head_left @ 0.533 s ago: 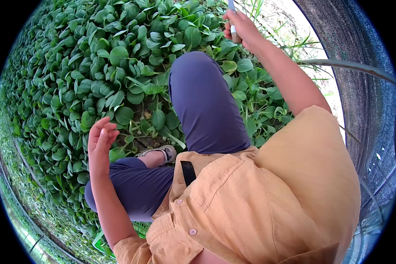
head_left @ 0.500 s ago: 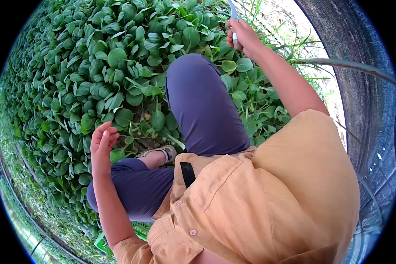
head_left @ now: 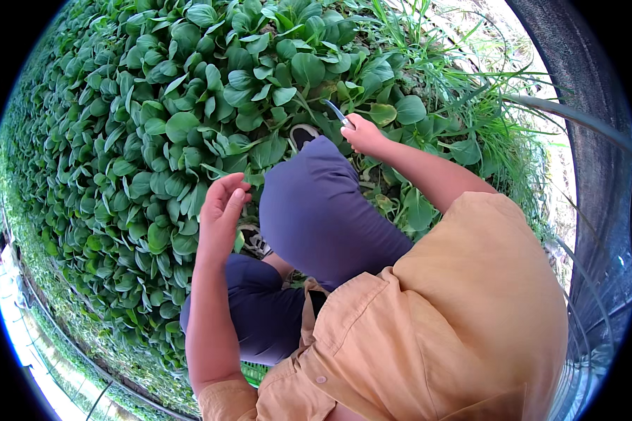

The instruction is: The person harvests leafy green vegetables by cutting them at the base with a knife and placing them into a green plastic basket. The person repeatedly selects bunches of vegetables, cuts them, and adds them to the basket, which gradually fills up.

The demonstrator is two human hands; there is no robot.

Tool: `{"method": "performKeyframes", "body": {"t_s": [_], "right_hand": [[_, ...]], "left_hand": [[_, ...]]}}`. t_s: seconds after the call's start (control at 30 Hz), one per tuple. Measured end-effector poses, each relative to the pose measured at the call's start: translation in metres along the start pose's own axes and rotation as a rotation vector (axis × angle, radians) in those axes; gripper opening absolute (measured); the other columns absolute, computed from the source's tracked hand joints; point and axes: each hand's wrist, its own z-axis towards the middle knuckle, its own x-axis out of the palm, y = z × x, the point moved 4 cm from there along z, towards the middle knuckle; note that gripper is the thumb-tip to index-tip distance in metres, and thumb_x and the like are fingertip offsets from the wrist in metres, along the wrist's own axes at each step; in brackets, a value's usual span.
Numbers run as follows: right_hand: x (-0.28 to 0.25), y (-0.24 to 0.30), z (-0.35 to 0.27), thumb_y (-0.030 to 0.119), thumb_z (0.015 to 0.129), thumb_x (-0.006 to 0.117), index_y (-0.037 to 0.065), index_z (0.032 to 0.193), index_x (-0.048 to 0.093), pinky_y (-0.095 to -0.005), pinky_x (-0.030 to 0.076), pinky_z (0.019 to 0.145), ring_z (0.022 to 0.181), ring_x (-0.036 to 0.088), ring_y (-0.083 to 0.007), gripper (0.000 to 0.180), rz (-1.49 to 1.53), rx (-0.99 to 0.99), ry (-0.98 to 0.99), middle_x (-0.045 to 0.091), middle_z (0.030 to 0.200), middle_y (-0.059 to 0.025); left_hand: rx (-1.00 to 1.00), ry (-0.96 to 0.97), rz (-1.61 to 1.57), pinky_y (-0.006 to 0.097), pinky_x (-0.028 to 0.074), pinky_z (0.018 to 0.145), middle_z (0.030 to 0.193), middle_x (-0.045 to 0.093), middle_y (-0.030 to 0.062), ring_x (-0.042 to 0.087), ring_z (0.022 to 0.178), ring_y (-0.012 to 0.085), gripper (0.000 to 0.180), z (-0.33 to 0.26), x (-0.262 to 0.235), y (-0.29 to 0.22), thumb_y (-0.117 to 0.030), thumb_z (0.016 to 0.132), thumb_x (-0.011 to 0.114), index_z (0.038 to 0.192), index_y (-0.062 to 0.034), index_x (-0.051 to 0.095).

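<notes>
**Curved, blue-grey metal knife (head_left: pixel 336 111) held out over round-leaved, dark-green plants (head_left: pixel 119 175)**

Person in a tan-orange, button-front cloth shirt (head_left: pixel 456 295) sits low, legs bent, R knee in purple-blue cloth trousers (head_left: pixel 312 207) raised mid-view. R hand (head_left: pixel 361 136), bare, is closed round the knife's handle just beyond the knee, slightly to its R; fingers wrap the grip, so most of the handle is hidden. Blade points away from the knee & to the L, above leaves; can't tell if it touches any. L hand (head_left: pixel 221 208), bare, is raised just L of the knee: fingers loosely bent, thumb apart from them, nothing seen in the grasp. Can't tell if it brushes the foliage behind.

The plants run thick L of the knee & beyond it, w/ a few more to its R. A yellowing, oval leaf (head_left: pixel 382 114) is beyond the knee, nr the R hand. One black-and-white shoe (head_left: pixel 305 135) shows just beyond the knee; a grey-and-white patterned shoe (head_left: pixel 255 241) is on its L. Far R of the knee: long, thin green grass (head_left: pixel 498 126), a grey, bowed pipe (head_left: pixel 576 114) & a dark, upright sheet (head_left: pixel 600 147).
</notes>
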Motion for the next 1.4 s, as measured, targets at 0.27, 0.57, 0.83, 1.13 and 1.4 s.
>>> {"method": "performKeyframes", "body": {"t_s": [0.27,0.57,0.83,1.13,1.4], "right_hand": [[0.012,0.003,0.056,0.023,0.098,0.050,0.006,0.109,0.048,-0.0311,0.054,0.054,0.064,0.058,-0.0132,0.020,0.479,0.404,-0.233,0.056,0.082,-0.0047],[0.089,0.057,0.099,0.022,0.093,0.052,0.003,0.113,0.044,-0.0524,0.048,0.077,0.089,0.061,-0.0450,0.029,-0.204,-0.296,0.024,0.065,0.095,-0.0237],[0.066,-0.022,0.080,0.026,0.102,0.045,0.004,0.108,0.048,-0.0283,0.044,0.053,0.057,0.052,-0.0128,0.023,0.692,-0.004,-0.374,0.052,0.078,-0.0037],[0.034,0.019,0.155,0.011,0.090,0.049,0.003,0.120,0.044,-0.0485,0.049,0.076,0.090,0.060,-0.0470,0.031,0.287,-0.238,-0.689,0.063,0.096,-0.0269],[0.042,0.013,0.134,0.013,0.090,0.054,0.007,0.125,0.046,-0.0451,0.049,0.083,0.100,0.060,-0.0410,0.037,0.135,-0.405,-0.600,0.059,0.116,-0.0227]], "left_hand": [[-0.029,0.214,-0.001,0.030,0.046,0.092,0.109,0.061,0.0059,0.057,0.103,0.0133,0.030,0.038,0.026,-0.036,-0.014,0.097,0.054,0.125,-0.0021,0.055],[-0.185,0.145,-0.068,0.029,0.045,0.091,0.109,0.060,0.0068,0.056,0.098,0.0130,0.031,0.070,0.002,-0.016,-0.014,0.097,0.053,0.125,-0.0017,0.055],[-0.154,0.210,0.235,0.027,0.045,0.092,0.113,0.058,0.0064,0.055,0.102,0.0114,0.033,0.111,-0.016,0.019,-0.005,0.096,0.052,0.128,-0.0005,0.051],[0.325,0.424,0.548,0.037,0.047,0.093,0.109,0.062,0.0139,0.061,0.102,0.0259,0.029,0.133,0.048,0.007,-0.002,0.083,0.062,0.112,-0.0018,0.062],[1.083,0.603,0.886,0.046,0.039,0.105,0.113,0.063,0.0105,0.057,0.116,0.0280,0.027,0.236,0.197,-0.038,-0.021,0.084,0.067,0.108,-0.0072,0.063]]}}
